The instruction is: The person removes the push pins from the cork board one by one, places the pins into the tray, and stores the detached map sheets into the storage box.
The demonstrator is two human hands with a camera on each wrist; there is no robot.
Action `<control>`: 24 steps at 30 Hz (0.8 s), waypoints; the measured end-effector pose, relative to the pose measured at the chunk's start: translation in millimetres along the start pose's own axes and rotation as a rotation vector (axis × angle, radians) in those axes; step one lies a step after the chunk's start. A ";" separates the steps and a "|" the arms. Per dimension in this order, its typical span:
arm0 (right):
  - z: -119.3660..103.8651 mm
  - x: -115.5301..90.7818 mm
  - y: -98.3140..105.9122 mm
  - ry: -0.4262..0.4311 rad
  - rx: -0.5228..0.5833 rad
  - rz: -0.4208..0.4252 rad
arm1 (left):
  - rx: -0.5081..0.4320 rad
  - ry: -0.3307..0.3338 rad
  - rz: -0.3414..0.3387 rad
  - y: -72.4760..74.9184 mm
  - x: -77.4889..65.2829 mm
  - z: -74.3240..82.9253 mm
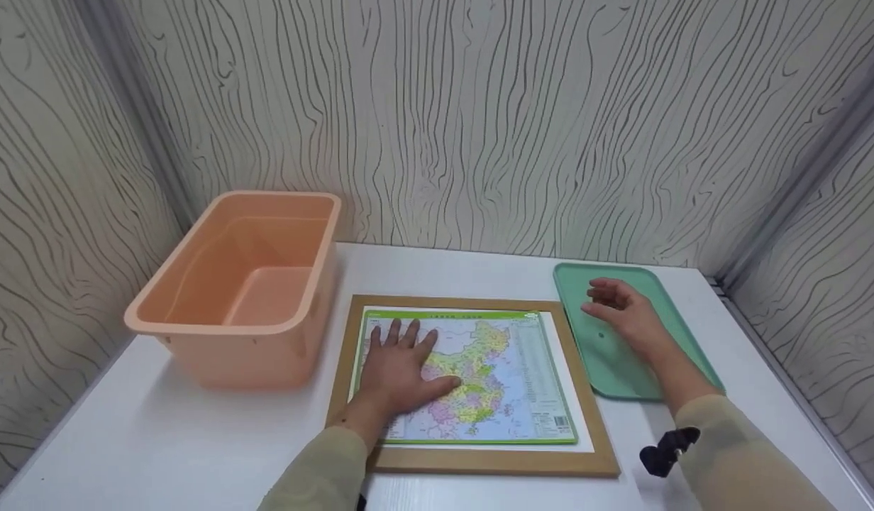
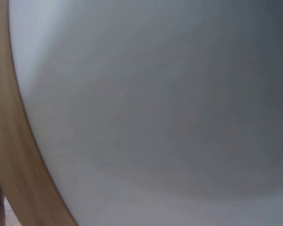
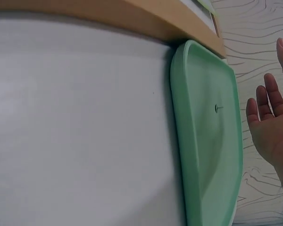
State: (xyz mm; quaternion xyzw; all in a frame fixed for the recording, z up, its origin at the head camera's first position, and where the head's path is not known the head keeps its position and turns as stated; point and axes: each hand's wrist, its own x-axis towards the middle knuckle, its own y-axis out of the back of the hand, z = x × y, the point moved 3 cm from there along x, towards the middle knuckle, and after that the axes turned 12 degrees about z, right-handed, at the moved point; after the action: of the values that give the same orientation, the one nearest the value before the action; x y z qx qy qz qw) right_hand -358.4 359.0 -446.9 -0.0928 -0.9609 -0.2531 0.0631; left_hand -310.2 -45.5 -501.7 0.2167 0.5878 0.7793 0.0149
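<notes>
My left hand (image 1: 401,372) lies flat with its fingers spread on a map sheet (image 1: 508,383) with a green border. The map rests, slightly askew, on a white board with a brown wooden frame (image 1: 494,461); that frame's edge also crosses the left wrist view (image 2: 23,160). Above a green tray (image 1: 643,369), my right hand (image 1: 625,316) hovers with loosely bent fingers and holds nothing. In the right wrist view, the same hand (image 3: 273,136) has its palm showing. A small pin-like metal piece (image 3: 217,108) stands on the tray; its exact kind is unclear.
An orange-pink plastic tub (image 1: 309,294) stands on the white table (image 1: 196,454), left of the frame. The tray touches or nearly touches the frame's right side. Wood-grain patterned panels (image 1: 437,128) enclose the back and sides.
</notes>
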 end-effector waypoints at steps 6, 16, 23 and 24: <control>-14.1 0.9 -23.8 0.008 0.069 -0.050 | 0.023 -0.008 0.002 2.1 0.5 -1.3; -22.7 -4.9 -40.6 -0.057 0.067 -0.166 | 0.011 -0.008 0.011 2.8 -0.1 -0.7; -22.5 -6.9 -42.6 -0.115 0.107 -0.239 | 0.016 -0.008 0.005 0.5 -0.2 0.1; -22.2 -7.0 -42.7 -0.124 0.113 -0.243 | 0.016 -0.008 0.005 0.5 -0.3 0.4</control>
State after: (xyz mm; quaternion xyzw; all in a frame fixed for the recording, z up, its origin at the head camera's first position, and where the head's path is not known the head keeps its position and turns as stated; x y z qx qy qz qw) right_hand -358.9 310.4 -449.3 0.0124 -0.9799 -0.1980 -0.0224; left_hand -309.7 -45.5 -501.2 0.2215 0.5934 0.7737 0.0135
